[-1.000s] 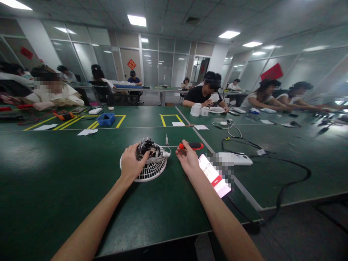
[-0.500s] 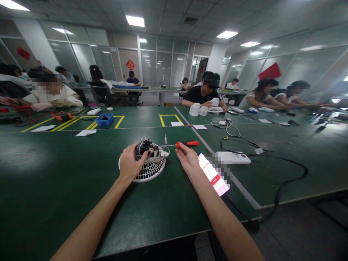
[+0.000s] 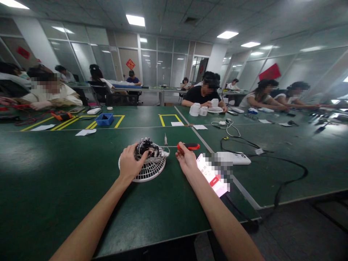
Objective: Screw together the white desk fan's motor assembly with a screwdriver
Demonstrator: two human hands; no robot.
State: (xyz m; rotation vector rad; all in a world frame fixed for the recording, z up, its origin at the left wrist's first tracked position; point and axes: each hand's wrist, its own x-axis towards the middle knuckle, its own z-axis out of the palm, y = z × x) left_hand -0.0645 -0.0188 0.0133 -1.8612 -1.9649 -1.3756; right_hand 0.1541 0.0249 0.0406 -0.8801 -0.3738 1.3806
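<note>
A round white grille (image 3: 150,171) lies on the green table, with a black motor assembly (image 3: 148,148) and white wires on top. My left hand (image 3: 130,161) grips the assembly's left side, thumb and fingers around it. In my right hand (image 3: 186,158) is a red-and-black screwdriver (image 3: 192,146), pinched near the front of its handle. Its shaft points left toward the right side of the assembly; whether the tip touches anything is unclear. Just behind the shaft lies a small clear-handled screwdriver (image 3: 165,139).
A lit phone (image 3: 213,177) lies beside my right forearm, near a white power strip (image 3: 233,158) and black cables (image 3: 296,165). Farther back are a blue bin (image 3: 104,119), papers (image 3: 86,132) and white cups (image 3: 195,109). Several people sit around.
The red-and-black screwdriver has shifted slightly, its handle a little lower and to the right. My right hand has adjusted its fingers on it. My left hand has stayed put.
</note>
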